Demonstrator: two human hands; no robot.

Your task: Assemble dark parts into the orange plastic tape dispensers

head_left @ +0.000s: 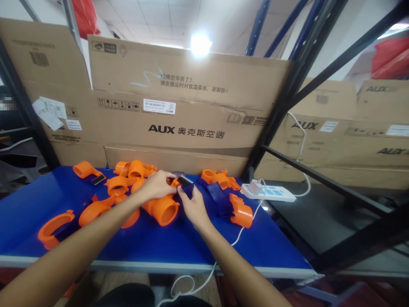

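My left hand (159,184) is closed, its fingertips pinching a small orange plastic part (175,182) above the table. From the right, my right hand (195,205) grips a dark strip (185,181) at that same part, thumb and fingers closed. Exactly how the strip and the part join is hidden by my fingers. Just below my hands lies an orange ring-shaped piece (164,212). Dark blue flat strips (220,198) lie to the right of my right hand, beside another orange piece (242,212).
More orange ring pieces (54,226) are spread over the left of the blue table (153,251). A white power strip (271,192) with a plugged-in adapter sits at the right edge, its cable crossing the front. Large cardboard (185,149) stands behind, beside a black metal frame (287,94).
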